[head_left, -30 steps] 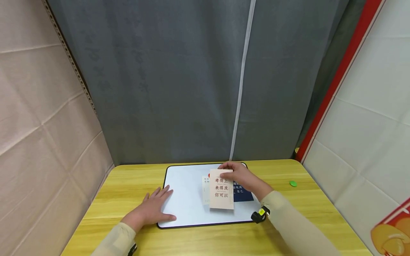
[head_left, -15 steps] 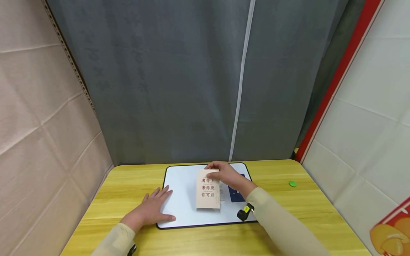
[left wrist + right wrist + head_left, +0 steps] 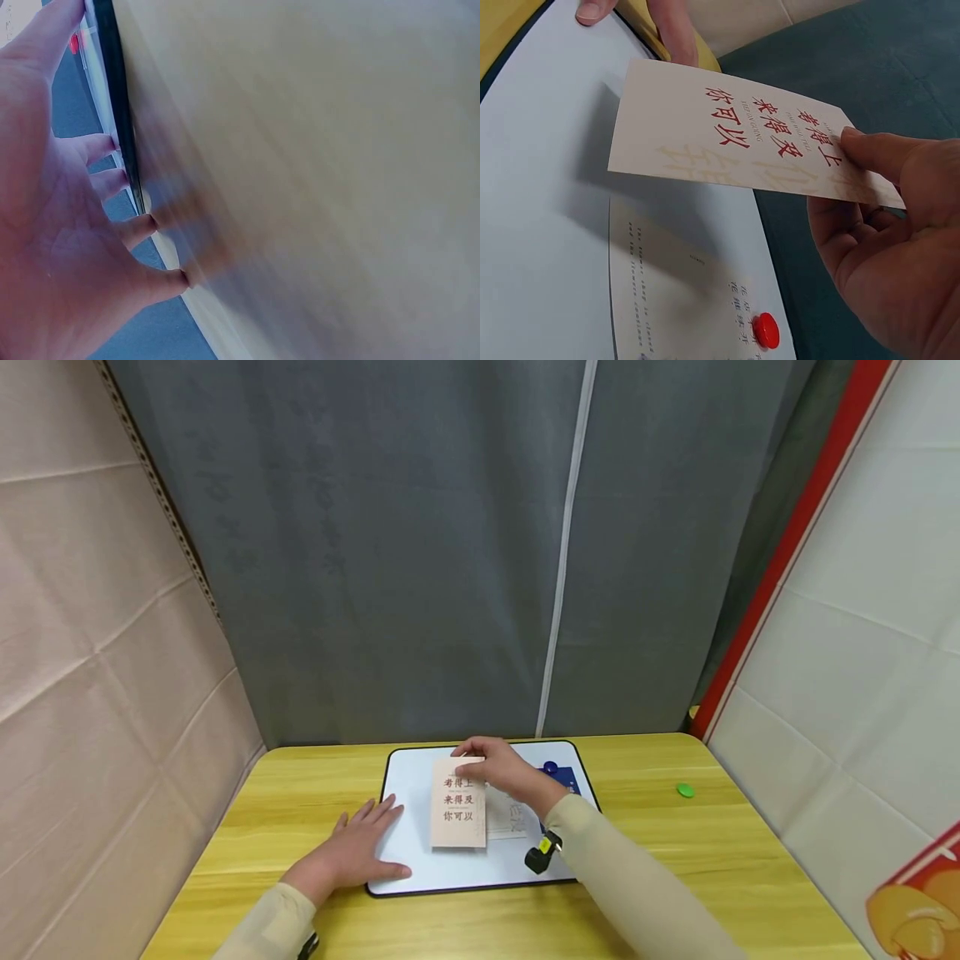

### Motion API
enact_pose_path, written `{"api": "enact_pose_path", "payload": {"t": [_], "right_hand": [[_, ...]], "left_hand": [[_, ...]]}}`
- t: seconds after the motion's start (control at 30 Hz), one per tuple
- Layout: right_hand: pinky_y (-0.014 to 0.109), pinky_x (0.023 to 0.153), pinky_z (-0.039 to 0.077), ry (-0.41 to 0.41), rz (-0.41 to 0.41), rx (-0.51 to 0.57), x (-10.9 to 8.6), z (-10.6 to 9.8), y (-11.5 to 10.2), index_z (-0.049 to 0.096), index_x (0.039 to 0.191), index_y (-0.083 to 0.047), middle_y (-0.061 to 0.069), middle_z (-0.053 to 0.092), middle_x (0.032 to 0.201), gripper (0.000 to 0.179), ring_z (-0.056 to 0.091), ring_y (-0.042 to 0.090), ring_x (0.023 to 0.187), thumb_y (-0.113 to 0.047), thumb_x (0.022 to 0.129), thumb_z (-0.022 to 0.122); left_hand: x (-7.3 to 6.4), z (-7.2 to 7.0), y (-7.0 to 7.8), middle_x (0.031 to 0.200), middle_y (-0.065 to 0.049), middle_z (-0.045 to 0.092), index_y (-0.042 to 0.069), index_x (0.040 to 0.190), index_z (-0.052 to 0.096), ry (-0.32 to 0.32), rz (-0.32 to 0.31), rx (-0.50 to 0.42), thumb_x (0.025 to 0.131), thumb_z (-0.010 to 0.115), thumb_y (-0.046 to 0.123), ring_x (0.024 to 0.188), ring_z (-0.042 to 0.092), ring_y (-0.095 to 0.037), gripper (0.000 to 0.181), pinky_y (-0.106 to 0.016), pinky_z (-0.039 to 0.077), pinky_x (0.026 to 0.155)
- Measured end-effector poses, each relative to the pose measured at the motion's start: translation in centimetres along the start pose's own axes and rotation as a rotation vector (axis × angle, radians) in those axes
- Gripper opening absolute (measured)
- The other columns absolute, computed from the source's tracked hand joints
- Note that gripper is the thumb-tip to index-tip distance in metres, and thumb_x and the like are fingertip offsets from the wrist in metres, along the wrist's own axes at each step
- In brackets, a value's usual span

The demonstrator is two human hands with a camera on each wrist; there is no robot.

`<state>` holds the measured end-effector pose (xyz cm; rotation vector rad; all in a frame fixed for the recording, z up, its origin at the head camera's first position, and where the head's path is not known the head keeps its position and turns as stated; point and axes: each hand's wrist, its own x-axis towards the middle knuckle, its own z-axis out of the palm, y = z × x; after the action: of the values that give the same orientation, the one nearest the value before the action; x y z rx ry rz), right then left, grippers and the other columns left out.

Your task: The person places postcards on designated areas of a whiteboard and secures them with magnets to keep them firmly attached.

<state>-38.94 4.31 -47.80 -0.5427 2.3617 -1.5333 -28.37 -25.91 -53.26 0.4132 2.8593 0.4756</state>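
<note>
My right hand (image 3: 504, 770) pinches a cream card (image 3: 457, 828) with red Chinese characters by its upper edge, thumb on the printed face. In the right wrist view the card (image 3: 667, 124) is tilted and held above the whiteboard (image 3: 450, 872), casting a shadow on it. With fingers spread, my left hand (image 3: 358, 852) rests at the whiteboard's left edge. A pale printed card (image 3: 671, 292) lies on the board under a red round magnet (image 3: 766, 330). To its right, a dark blue card (image 3: 566, 782) with a blue magnet (image 3: 551, 767) is partly hidden by my right arm.
The black-rimmed board lies on a yellow wooden table (image 3: 720, 860). A green disc (image 3: 685, 790) sits on the table at the right. A grey curtain (image 3: 405, 568) hangs behind, and pale cloth walls stand at both sides.
My right hand has carried the cream card leftward over the board, uncovering more of the pale card and the blue magnet. My left hand has stayed in place.
</note>
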Motion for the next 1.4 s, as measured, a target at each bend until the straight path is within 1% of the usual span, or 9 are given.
{"api": "enact_pose_path", "payload": {"t": [0.17,0.33,0.53,0.63,0.9,1.07,1.3,1.4], "right_hand": [[0.039,0.100,0.057,-0.009,-0.014,0.032,0.7,1.1,0.0,0.080,0.120,-0.023,-0.001,0.071,0.122,0.019,0.060,0.025,0.117,-0.021,0.101,0.084],[0.041,0.103,0.056,-0.011,-0.014,0.036,1.2,1.8,0.0,0.080,0.120,-0.024,-0.003,0.071,0.124,0.019,0.061,0.023,0.117,-0.024,0.101,0.084],[0.041,0.101,0.057,-0.030,-0.030,0.059,1.7,2.5,-0.2,0.079,0.122,-0.023,-0.003,0.071,0.126,0.020,0.063,0.022,0.115,-0.023,0.102,0.083],[0.040,0.100,0.056,-0.034,-0.035,0.053,2.0,2.7,-0.3,0.079,0.122,-0.024,-0.004,0.072,0.126,0.019,0.063,0.021,0.113,-0.024,0.103,0.082],[0.043,0.102,0.056,-0.007,-0.012,0.069,2.7,3.3,-0.1,0.079,0.121,-0.021,-0.003,0.072,0.126,0.019,0.064,0.021,0.112,-0.021,0.102,0.083],[0.045,0.104,0.055,-0.001,-0.004,0.078,3.0,3.6,0.2,0.080,0.121,-0.022,-0.003,0.072,0.127,0.020,0.064,0.022,0.113,-0.021,0.101,0.083],[0.044,0.105,0.053,0.029,0.001,0.045,3.7,4.4,1.1,0.080,0.117,-0.024,-0.005,0.072,0.123,0.017,0.063,0.020,0.113,-0.021,0.101,0.084],[0.044,0.105,0.052,0.046,-0.006,0.024,4.0,4.7,1.3,0.080,0.116,-0.022,-0.005,0.073,0.119,0.016,0.063,0.020,0.111,-0.017,0.100,0.084]], "left_hand": [[0.1,0.1,-0.1,0.182,-0.013,0.028,0.012,0.170,0.044,0.000,-0.004,0.009,0.082,0.083,0.078,0.163,0.026,-0.053,0.117,-0.086,0.016,0.121],[0.1,0.2,-0.2,0.182,-0.012,0.028,0.013,0.170,0.044,0.000,0.001,0.013,0.082,0.082,0.079,0.163,0.026,-0.053,0.117,-0.087,0.016,0.121],[0.0,0.2,-0.4,0.181,-0.012,0.029,0.012,0.170,0.044,0.006,0.014,-0.001,0.083,0.082,0.079,0.163,0.026,-0.054,0.116,-0.087,0.016,0.120],[0.1,0.2,-0.4,0.181,-0.012,0.029,0.012,0.170,0.044,0.006,0.017,0.004,0.084,0.081,0.079,0.162,0.026,-0.054,0.116,-0.087,0.017,0.120],[0.0,-0.1,0.0,0.181,-0.014,0.029,0.011,0.170,0.044,-0.003,0.019,-0.007,0.084,0.083,0.077,0.162,0.026,-0.055,0.116,-0.088,0.016,0.119],[0.1,-0.1,0.0,0.182,-0.013,0.028,0.012,0.170,0.043,-0.002,0.007,0.006,0.083,0.082,0.078,0.163,0.026,-0.054,0.116,-0.087,0.016,0.120],[0.1,0.1,0.0,0.182,-0.013,0.028,0.012,0.170,0.043,-0.003,0.000,0.010,0.083,0.082,0.079,0.163,0.026,-0.053,0.117,-0.087,0.016,0.121],[0.1,0.1,0.0,0.181,-0.013,0.028,0.011,0.170,0.044,-0.001,0.002,0.008,0.083,0.082,0.078,0.163,0.026,-0.053,0.117,-0.087,0.016,0.120]]}}
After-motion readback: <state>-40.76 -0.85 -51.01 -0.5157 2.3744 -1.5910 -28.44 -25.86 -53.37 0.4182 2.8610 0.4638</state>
